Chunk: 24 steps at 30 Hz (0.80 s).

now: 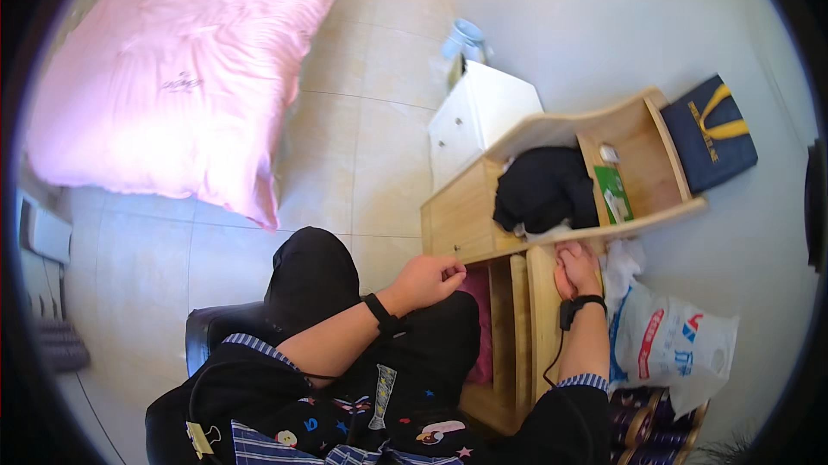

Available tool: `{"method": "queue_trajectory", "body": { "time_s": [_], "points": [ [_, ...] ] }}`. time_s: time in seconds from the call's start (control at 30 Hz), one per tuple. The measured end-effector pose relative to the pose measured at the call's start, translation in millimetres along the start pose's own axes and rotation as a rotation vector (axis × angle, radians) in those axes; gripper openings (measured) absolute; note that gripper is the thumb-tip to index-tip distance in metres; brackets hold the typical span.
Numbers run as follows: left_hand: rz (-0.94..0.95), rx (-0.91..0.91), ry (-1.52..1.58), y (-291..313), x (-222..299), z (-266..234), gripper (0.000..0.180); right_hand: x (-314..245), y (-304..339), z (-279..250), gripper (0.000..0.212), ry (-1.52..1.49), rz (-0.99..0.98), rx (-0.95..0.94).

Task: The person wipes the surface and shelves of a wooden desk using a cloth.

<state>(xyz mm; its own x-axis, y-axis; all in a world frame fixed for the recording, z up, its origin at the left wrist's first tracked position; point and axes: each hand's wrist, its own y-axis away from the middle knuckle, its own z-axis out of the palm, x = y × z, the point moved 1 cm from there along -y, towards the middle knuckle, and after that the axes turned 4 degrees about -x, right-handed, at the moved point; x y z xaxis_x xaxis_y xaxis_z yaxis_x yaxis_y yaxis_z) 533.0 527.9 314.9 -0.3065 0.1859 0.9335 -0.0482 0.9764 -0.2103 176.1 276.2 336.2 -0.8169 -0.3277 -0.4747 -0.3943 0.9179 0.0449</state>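
Note:
My left hand [434,280] hovers beside the front of the light wooden cabinet [470,206], just below a small drawer knob. Its fingers are curled together, and anything between them is too small to make out. Below it, the cabinet's open compartment holds something pink [483,340]. My right hand [576,268] is on the pale wooden top panel [543,318], close to the raised shelf. Its fingers are bent inward with the thumb tucked near them; the palm side is hidden. Both wrists wear black bands.
Black cloth [548,189] and a green packet [612,193] lie in the shelf. A navy bag [709,137] leans behind it. At right are a white plastic bag [668,340] and dark round containers [642,422]. A white nightstand [496,103] and pink-covered bed [181,77] stand farther off.

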Motion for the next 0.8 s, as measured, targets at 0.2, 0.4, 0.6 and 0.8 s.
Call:
{"method": "queue_trajectory", "body": {
  "time_s": [0.2,0.4,0.6,0.8],
  "points": [
    [-0.083,0.112,-0.021,43,-17,-35,0.016,-37,-6,6,0.024,-0.051,0.153,-0.153],
    [-0.107,0.117,0.010,48,-12,-28,0.017,-54,-8,-2,0.033,0.059,0.284,-0.173],
    [-0.009,-0.061,0.015,28,14,17,0.015,-27,-18,32,0.034,-0.043,0.221,-0.125],
    [-0.027,-0.096,0.175,24,20,103,0.019,-115,34,50,0.022,-0.079,-0.084,-0.127]
  ]
}}
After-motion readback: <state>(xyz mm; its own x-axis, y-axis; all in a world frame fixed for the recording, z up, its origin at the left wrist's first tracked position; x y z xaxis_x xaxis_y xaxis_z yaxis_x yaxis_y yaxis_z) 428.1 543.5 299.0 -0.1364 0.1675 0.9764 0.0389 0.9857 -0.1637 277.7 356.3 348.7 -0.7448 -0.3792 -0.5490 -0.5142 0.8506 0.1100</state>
